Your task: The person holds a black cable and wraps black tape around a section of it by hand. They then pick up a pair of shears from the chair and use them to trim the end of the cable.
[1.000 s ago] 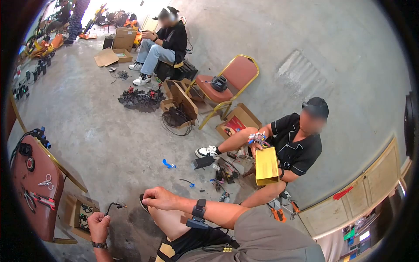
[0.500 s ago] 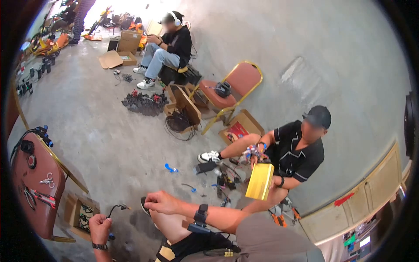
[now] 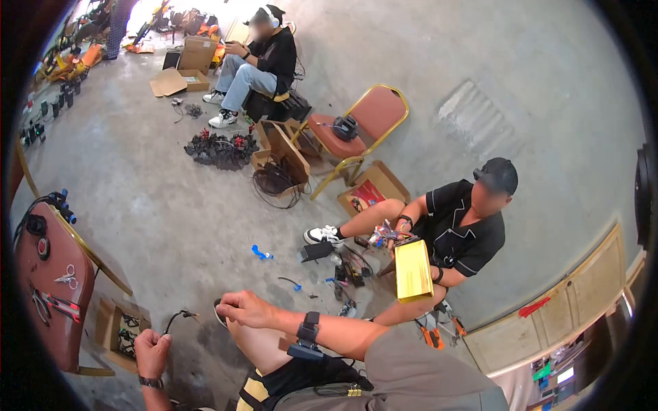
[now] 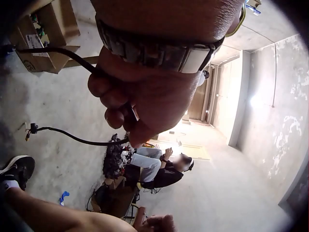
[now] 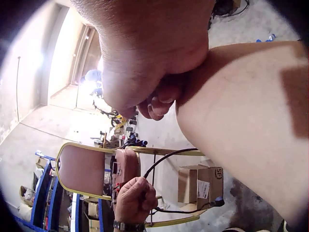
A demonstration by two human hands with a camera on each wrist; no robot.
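Observation:
My left hand [image 3: 152, 353] pinches a thin black cable [image 4: 72, 137] between thumb and curled fingers, beside the chair at the left. The cable comes out of the fist at both sides. One end has a small dark connector [image 4: 34, 128]; the other, in the right wrist view, ends in a dark plug [image 5: 218, 202] in front of the cardboard box. My right hand [image 3: 250, 309] rests on my bent knee [image 5: 231, 101], its fingers loosely curled with nothing visible in them.
A brown-red chair [image 3: 51, 253] at the left carries scissors [image 3: 67, 277] and pliers [image 3: 63, 307]. Below it is an open cardboard box [image 3: 106, 329]. A seated person in front holds a yellow metal box [image 3: 413, 270]. Loose parts and a blue piece [image 3: 261, 252] lie on the floor.
The person opposite tilts the yellow box and turns it back. My left hand keeps the cable and my right stays on the knee; the head view shifts slightly.

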